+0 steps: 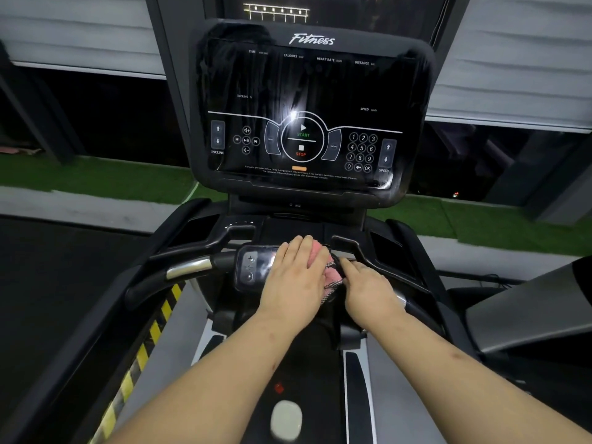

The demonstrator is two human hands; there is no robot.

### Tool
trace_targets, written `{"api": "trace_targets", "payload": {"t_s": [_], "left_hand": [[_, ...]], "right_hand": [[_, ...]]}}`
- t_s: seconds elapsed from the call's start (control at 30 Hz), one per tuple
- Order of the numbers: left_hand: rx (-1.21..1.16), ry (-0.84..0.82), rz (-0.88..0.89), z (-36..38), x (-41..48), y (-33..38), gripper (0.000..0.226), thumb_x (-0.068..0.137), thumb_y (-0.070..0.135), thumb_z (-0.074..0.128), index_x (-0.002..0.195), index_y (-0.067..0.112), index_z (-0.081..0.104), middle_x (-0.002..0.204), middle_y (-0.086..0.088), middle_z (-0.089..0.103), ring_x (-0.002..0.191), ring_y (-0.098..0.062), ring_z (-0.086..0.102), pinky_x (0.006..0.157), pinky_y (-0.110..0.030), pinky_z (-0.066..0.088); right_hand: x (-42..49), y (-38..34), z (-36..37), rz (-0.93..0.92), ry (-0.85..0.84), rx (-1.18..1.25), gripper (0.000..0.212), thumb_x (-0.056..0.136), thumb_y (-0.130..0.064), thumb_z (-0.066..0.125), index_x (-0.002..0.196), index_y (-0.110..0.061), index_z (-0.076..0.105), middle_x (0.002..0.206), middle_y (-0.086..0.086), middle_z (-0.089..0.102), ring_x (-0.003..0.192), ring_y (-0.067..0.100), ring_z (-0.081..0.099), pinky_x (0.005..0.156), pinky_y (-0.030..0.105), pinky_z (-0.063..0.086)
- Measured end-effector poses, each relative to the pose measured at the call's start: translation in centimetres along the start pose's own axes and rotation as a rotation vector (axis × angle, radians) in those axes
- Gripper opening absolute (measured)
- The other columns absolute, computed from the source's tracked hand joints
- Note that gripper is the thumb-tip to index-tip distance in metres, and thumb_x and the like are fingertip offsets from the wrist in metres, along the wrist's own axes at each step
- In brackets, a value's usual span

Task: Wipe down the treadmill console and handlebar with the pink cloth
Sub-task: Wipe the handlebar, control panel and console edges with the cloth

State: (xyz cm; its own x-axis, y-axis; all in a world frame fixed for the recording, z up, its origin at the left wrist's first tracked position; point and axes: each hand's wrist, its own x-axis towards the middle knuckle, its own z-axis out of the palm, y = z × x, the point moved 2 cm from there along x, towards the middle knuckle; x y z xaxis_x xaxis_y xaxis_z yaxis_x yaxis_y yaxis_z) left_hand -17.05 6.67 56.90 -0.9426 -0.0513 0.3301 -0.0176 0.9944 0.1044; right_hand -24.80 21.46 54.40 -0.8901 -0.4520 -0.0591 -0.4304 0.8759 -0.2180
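Observation:
The black treadmill console (307,110) stands upright ahead, its dark screen showing START, STOP and a number pad. Below it runs the handlebar (189,267) with a silver grip on the left and a small button panel (251,267) at its middle. The pink cloth (330,270) lies bunched on the right half of that panel. My left hand (294,277) lies flat on the cloth, fingers together, pressing it down. My right hand (368,286) pinches the cloth's right edge against the bar. Most of the cloth is hidden under my hands.
The treadmill belt (304,363) runs below, with a pale oval object (286,419) and a red mark on it. Yellow-black hazard stripes (153,331) line the left side rail. Green turf and dark windows lie beyond the console. Another machine's grey frame (528,315) sits at the right.

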Motion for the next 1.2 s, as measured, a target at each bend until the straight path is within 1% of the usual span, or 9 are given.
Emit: {"api": "trace_targets", "payload": {"t_s": [0.17, 0.33, 0.4, 0.53, 0.67, 0.8, 1.07, 1.13, 1.2], "left_hand": [[0.117, -0.042, -0.027, -0.9, -1.3, -3.2, 0.078, 0.090, 0.032, 0.063, 0.159, 0.022, 0.027, 0.168, -0.012, 0.021, 0.155, -0.028, 0.016, 0.126, -0.048, 0.008], [0.102, 0.004, -0.172, -1.7, -4.0, -6.5, 0.072, 0.083, 0.022, 0.074, 0.149, 0.016, 0.046, 0.153, -0.017, 0.035, 0.139, -0.035, 0.035, 0.109, -0.050, 0.039], [0.047, 0.009, -0.210, -1.7, -4.0, -5.7, 0.071, 0.081, 0.016, 0.077, 0.146, 0.016, 0.047, 0.144, -0.016, 0.034, 0.131, -0.034, 0.038, 0.106, -0.048, 0.043], [-0.106, 0.048, -0.140, -1.2, -2.8, -1.4, 0.062, 0.089, 0.006, 0.064, 0.146, 0.020, 0.045, 0.146, -0.010, 0.035, 0.139, -0.031, 0.038, 0.118, -0.040, 0.035], [-0.104, 0.051, -0.080, -1.1, -2.4, 1.8, 0.074, 0.076, 0.006, 0.081, 0.145, 0.017, 0.056, 0.151, -0.014, 0.050, 0.142, -0.034, 0.046, 0.114, -0.036, 0.020], [-0.056, -0.029, -0.002, -1.3, -2.6, 0.2, 0.069, 0.097, 0.005, 0.056, 0.160, 0.017, 0.029, 0.167, -0.014, 0.018, 0.155, -0.034, 0.016, 0.124, -0.040, 0.018], [-0.040, -0.025, -0.191, -1.7, -4.0, -3.6, 0.065, 0.104, 0.012, 0.044, 0.163, 0.020, 0.016, 0.169, -0.013, 0.005, 0.155, -0.034, 0.003, 0.126, -0.041, 0.006], [-0.067, -0.009, -0.193, -1.4, -3.5, -2.1, 0.066, 0.102, 0.009, 0.045, 0.162, 0.019, 0.020, 0.169, -0.014, 0.006, 0.156, -0.034, 0.003, 0.125, -0.043, 0.005], [-0.087, 0.005, -0.121, -0.7, -3.0, -0.1, 0.064, 0.096, 0.010, 0.056, 0.157, 0.016, 0.038, 0.166, -0.017, 0.022, 0.154, -0.038, 0.019, 0.125, -0.049, 0.020]], "right_hand": [[0.4, 0.2, -0.3, -0.004, -0.021, -0.023, 0.052, 0.103, -0.024, 0.039, 0.154, -0.029, 0.030, 0.147, 0.002, 0.049, 0.129, 0.028, 0.051, 0.107, 0.048, 0.044], [0.5, 0.3, -0.3, -0.007, -0.025, -0.027, 0.049, 0.104, -0.022, 0.035, 0.153, -0.027, 0.031, 0.144, 0.002, 0.050, 0.126, 0.027, 0.052, 0.104, 0.048, 0.045], [0.5, 0.1, -0.4, 0.001, -0.027, -0.039, 0.049, 0.104, -0.023, 0.035, 0.153, -0.026, 0.031, 0.143, 0.004, 0.050, 0.125, 0.028, 0.052, 0.105, 0.048, 0.044], [0.5, -0.1, -0.5, 0.018, -0.041, -0.057, 0.052, 0.103, -0.021, 0.041, 0.154, -0.025, 0.030, 0.142, 0.007, 0.050, 0.126, 0.030, 0.052, 0.106, 0.049, 0.044], [0.3, -0.5, -0.9, 0.011, -0.036, -0.052, 0.060, 0.099, -0.018, 0.052, 0.155, -0.024, 0.031, 0.144, 0.008, 0.051, 0.128, 0.030, 0.052, 0.106, 0.047, 0.046], [0.3, -0.5, -0.9, 0.019, -0.033, -0.053, 0.059, 0.100, -0.020, 0.049, 0.156, -0.025, 0.030, 0.145, 0.007, 0.050, 0.128, 0.029, 0.052, 0.106, 0.047, 0.046], [0.4, -0.1, -0.7, 0.000, -0.019, -0.037, 0.052, 0.103, -0.021, 0.040, 0.154, -0.026, 0.031, 0.142, 0.006, 0.053, 0.124, 0.028, 0.053, 0.103, 0.046, 0.047], [0.4, -0.2, -0.5, 0.004, -0.012, -0.030, 0.054, 0.102, -0.021, 0.040, 0.155, -0.027, 0.030, 0.143, 0.005, 0.053, 0.126, 0.028, 0.053, 0.103, 0.046, 0.047], [0.4, -0.1, -0.5, 0.010, -0.014, -0.025, 0.057, 0.101, -0.022, 0.042, 0.156, -0.027, 0.028, 0.144, 0.006, 0.052, 0.128, 0.029, 0.052, 0.105, 0.047, 0.046]]}}
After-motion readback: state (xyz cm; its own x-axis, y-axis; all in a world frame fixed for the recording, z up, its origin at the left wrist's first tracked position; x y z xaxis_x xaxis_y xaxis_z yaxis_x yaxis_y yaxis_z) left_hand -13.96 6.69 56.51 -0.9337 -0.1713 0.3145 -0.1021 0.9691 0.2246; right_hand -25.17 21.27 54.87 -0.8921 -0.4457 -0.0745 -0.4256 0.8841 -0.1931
